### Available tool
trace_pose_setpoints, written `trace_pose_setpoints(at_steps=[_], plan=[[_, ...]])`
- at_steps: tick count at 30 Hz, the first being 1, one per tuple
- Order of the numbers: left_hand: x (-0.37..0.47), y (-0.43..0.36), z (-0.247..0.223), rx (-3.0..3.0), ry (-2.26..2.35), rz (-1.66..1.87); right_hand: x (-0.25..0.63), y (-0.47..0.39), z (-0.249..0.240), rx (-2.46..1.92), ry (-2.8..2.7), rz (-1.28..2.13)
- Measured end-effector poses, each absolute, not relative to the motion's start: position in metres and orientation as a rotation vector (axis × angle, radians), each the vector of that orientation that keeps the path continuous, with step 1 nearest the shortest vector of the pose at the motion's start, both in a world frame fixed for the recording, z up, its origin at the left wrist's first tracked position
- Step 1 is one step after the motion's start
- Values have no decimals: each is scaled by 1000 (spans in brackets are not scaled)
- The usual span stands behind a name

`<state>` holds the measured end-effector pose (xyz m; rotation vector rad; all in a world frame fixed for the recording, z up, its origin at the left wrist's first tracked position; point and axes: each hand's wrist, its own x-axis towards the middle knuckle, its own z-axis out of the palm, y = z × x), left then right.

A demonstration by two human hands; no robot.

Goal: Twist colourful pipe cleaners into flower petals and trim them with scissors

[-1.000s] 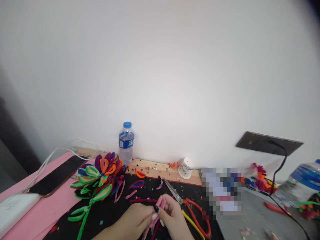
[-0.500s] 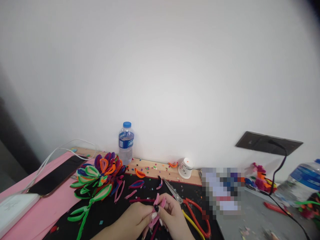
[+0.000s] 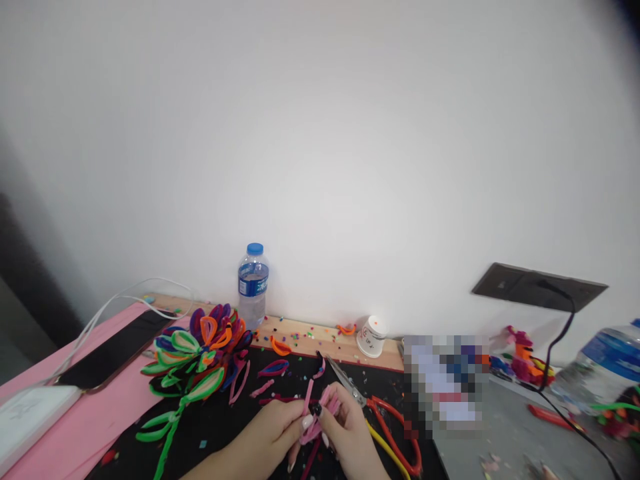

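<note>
My left hand (image 3: pixel 277 430) and my right hand (image 3: pixel 345 427) meet at the bottom middle, both with pinched fingers. Between them they grip fuzzy pink pipe cleaners (image 3: pixel 309 400), whose ends stick up past the fingertips. A dark magenta pipe cleaner (image 3: pixel 311 460) runs down below the fingers; whether it is held I cannot tell. Just right of my right hand lie red-handled scissors (image 3: pixel 390 417). Beyond the hands are a short pink twisted piece (image 3: pixel 263 389) and a blue and purple loop (image 3: pixel 273 369) on the black mat (image 3: pixel 225 427). To the left lies a multicoloured pipe cleaner flower (image 3: pixel 205 350) with a green stem.
A water bottle (image 3: pixel 253 287) and an upturned paper cup (image 3: pixel 371 337) stand along the wall among scattered beads. At left, a phone (image 3: pixel 117 350) and a white power bank (image 3: pixel 35 420) with cables rest on pink paper. A second bottle (image 3: pixel 605 363) is at right.
The pink pipe cleaner ends have spread apart between my fingers, one strand now standing up at the left. Both hands have shifted only slightly.
</note>
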<state>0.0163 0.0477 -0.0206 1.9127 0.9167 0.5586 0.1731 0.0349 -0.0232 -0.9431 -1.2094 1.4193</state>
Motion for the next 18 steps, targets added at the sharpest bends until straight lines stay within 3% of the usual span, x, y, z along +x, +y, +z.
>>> trace_pose_setpoints(at_steps=[18], plan=[[17,45,-8,1913,836,561,174,37,-27,-1061,-1256,1443]])
